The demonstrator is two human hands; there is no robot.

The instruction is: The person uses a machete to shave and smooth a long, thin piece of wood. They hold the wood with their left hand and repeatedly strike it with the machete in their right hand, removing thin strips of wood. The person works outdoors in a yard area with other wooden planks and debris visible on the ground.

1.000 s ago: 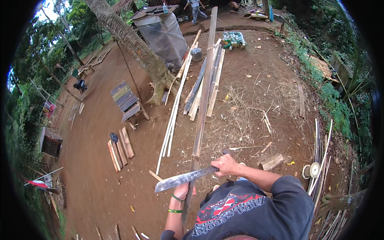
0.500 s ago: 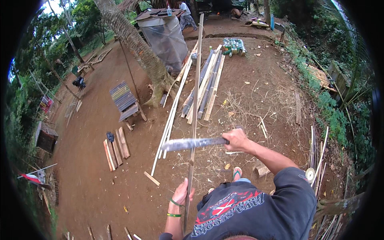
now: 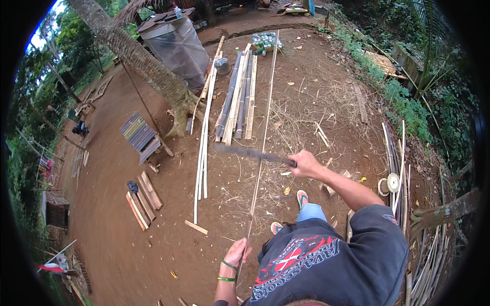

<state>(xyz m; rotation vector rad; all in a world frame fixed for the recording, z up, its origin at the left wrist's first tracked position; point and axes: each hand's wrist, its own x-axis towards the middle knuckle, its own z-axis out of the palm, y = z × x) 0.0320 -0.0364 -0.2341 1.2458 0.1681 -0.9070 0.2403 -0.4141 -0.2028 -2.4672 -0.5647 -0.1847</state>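
Observation:
My left hand, with bands on its wrist, is closed around the lower part of a long narrow bamboo strip. The strip runs away from me, up the view to the far side of the yard. In my right hand is the dark handle of a machete. Its long blade points left and lies across the strip in the view, ahead of my left hand. Whether the edge touches the strip, I cannot tell.
Split bamboo lengths lie in a pile ahead, with long pale strips beside them. A leaning tree trunk and a slatted bamboo seat stand left. Short slats lie nearer. Poles lie along the right.
The strip's far end has swung right, and it looks thinner now. The machete has come slightly lower in view, its blade no longer blurred. The whole view has shifted.

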